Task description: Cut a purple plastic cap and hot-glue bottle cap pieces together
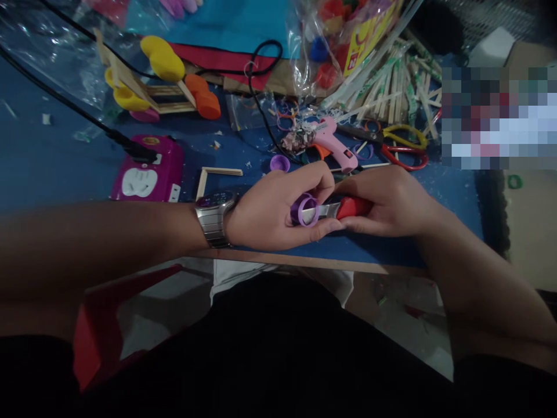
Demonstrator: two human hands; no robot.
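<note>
My left hand (278,203), with a metal watch on its wrist, is closed around a purple bottle cap (308,210) near the table's front edge. From the right, my right hand (387,200) grips the red handle of a utility knife (354,207). The knife's blade reaches into the open ring of the cap. My left thumb lies close to the blade and the right fingertips. Just behind the left hand rests another purple cap (279,164). A small corner of joined wooden sticks (217,172) lies beyond the watch.
A pink glue gun (335,145) and scissors (402,148) lie behind my hands. At left stand a magenta power socket box (150,165) with a black cable and a stick frame (167,98) with yellow and orange caps. Wooden sticks (387,87) and plastic bags fill the back.
</note>
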